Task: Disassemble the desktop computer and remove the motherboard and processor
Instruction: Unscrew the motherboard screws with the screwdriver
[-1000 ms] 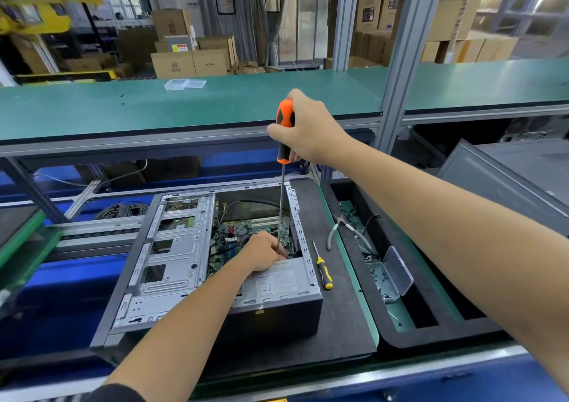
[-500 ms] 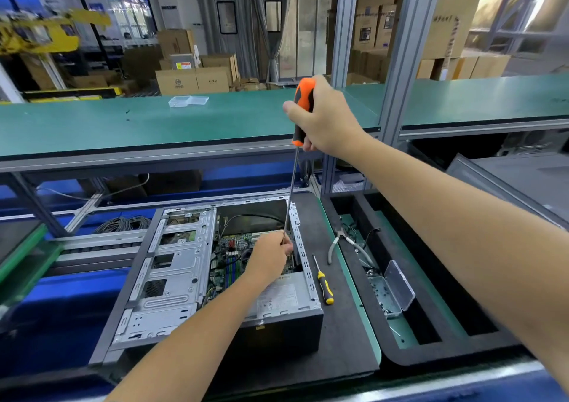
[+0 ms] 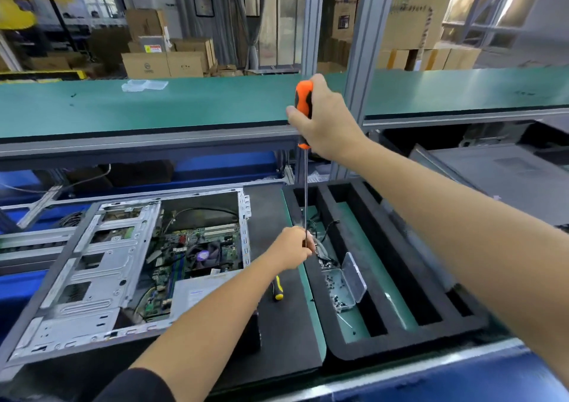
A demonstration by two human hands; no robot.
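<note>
Our right hand (image 3: 328, 121) wrapped around the upright screwdriver (image 3: 304, 130) handle — left hand (image 3: 292, 247) pinching its downward-pointing shaft.

The case (image 3: 92, 278) lay open on top, so the board (image 3: 197, 253) could be reached from above. Its metal wall (image 3: 245, 232) stood between the board and the black mat (image 3: 268, 210). Both hands (image 3: 294, 247) held the long screwdriver (image 3: 305, 186) upright over the tray (image 3: 397, 278), blocking the way there. A shelf (image 3: 154, 106) hung over the back.

Two bare forearms, left arm (image 3: 197, 324) with a dark sleeve (image 3: 135, 386) at its upper end, no gloves
</note>
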